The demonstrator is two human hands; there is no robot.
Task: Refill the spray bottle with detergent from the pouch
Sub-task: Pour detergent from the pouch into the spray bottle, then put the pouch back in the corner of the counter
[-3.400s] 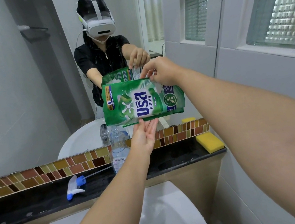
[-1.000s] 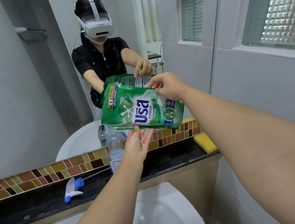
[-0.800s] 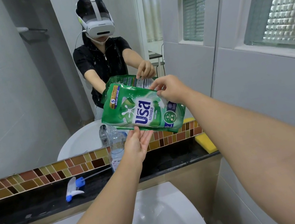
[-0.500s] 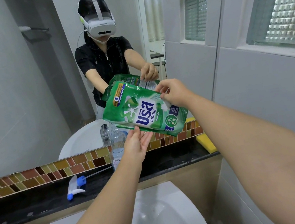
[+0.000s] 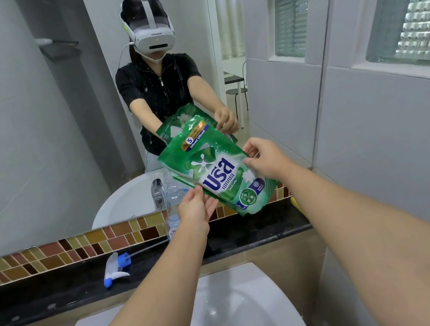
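Note:
A green detergent pouch hangs tilted in the air over the black ledge, its top corner up and to the left. My right hand pinches its right edge. My left hand holds its lower left edge, thumb on the front and fingers beneath. Just behind my left hand stands the clear spray bottle, upright on the ledge with its neck open and partly hidden by my hand. Its blue and white spray head lies on the ledge to the left, its tube pointing right.
A black stone ledge runs under a mosaic tile strip and a large mirror showing a person in a headset. A white basin sits below. A yellow sponge peeks out at the ledge's right end. Tiled wall stands close on the right.
The pouch has rotated from lying level to steeply tilted, its right end dropping. My right hand has come down with it, and my left hand now grips the lower left edge.

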